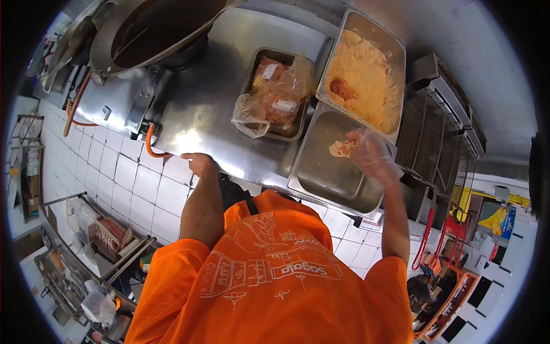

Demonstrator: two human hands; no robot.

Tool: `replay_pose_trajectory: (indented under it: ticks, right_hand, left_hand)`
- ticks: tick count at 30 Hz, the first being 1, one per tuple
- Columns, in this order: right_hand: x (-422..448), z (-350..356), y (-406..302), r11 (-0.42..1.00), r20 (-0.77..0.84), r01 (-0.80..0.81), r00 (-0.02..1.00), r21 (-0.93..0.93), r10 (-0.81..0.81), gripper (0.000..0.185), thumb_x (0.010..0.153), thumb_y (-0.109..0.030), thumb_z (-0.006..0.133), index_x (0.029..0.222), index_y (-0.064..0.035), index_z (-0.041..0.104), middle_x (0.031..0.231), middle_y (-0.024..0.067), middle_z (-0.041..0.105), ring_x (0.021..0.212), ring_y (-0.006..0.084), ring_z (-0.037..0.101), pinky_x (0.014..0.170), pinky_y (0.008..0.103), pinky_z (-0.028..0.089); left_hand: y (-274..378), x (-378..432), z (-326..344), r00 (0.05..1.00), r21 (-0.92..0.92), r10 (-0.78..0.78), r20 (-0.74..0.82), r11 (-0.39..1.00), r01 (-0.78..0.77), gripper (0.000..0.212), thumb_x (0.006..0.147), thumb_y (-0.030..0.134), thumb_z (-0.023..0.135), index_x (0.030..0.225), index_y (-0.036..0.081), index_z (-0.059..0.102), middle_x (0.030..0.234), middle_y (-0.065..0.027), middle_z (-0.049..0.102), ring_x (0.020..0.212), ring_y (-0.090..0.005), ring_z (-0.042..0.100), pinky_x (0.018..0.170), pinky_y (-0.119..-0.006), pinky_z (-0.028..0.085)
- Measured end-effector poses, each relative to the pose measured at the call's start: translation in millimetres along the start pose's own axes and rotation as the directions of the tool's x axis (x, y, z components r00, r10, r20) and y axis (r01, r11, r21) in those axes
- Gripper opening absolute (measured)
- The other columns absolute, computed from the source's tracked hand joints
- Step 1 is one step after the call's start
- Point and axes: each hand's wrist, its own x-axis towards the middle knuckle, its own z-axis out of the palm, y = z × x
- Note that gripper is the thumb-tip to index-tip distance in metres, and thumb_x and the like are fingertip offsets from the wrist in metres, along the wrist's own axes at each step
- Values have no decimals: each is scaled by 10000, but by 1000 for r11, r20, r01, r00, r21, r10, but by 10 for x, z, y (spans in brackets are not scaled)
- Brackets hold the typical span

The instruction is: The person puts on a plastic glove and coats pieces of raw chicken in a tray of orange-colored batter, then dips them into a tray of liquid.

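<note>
My right hand (373, 152), in a clear plastic glove, is shut on a piece of flour-coated meat (342, 148). It holds the piece over a deep steel pan (326, 172) in which nothing else shows. Just beyond, a second steel pan holds orange-tinted breading flour (365, 73); a reddish hollow (342, 89) marks its near left part. Bare, my left hand (201, 163) rests on the front edge of the steel counter (206, 116). Between the hands, farther back, plastic bags of raw meat (279, 101) with white labels lie in a dark metal tray (291, 136).
A large wok (163, 32) of dark liquid sits on a burner at the far left, its wooden handle (78, 103) jutting past the counter. An orange hose (151, 144) hangs at the front edge. Fryers with wire baskets (423, 142) and red handles (425, 241) stand at right.
</note>
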Motion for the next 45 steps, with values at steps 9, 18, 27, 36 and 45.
replay_pose_trajectory:
  ticks: [9,18,27,36,45]
  right_hand:
    - [-101,729,500,842,-27,213,965,-496,-261,240,784,-82,621,1016,-126,664,854,114,654,740,329,619,631,407,503]
    - [43,933,891,874,-312,-208,948,-440,69,152,801,-152,626,933,-77,619,760,114,621,683,287,595,653,384,499]
    - [-33,342,486,873,-393,-417,780,252,486,231,727,-173,631,891,-73,504,785,22,484,690,144,452,597,308,409]
    - [-238,166,720,733,-410,-88,781,675,471,308,697,-31,657,912,-100,447,780,-27,426,669,77,437,577,221,374]
    - [-356,90,849,758,-479,58,805,650,349,299,716,7,648,881,-107,427,777,-21,429,646,74,446,578,224,404]
  left_hand:
    - [-14,-5,12,998,48,63,11,997,-64,948,918,658,100,1129,-126,590,1169,-323,582,1108,-461,550,1016,-522,384]
    - [35,-88,-8,999,32,45,-4,998,-45,950,915,662,106,1111,-128,596,1146,-324,593,1082,-472,563,998,-519,401]
    - [35,-92,-14,1000,69,15,-9,998,-15,937,919,658,115,1117,-122,596,1151,-321,591,1087,-462,563,992,-512,414]
    - [47,-144,-25,1000,74,9,-3,997,-9,920,923,652,114,1135,-100,600,1160,-301,597,1089,-446,568,994,-499,415]
    - [68,-135,-45,1000,53,6,-20,999,-5,923,924,650,123,1117,-117,600,1144,-309,602,1093,-445,569,989,-504,414]
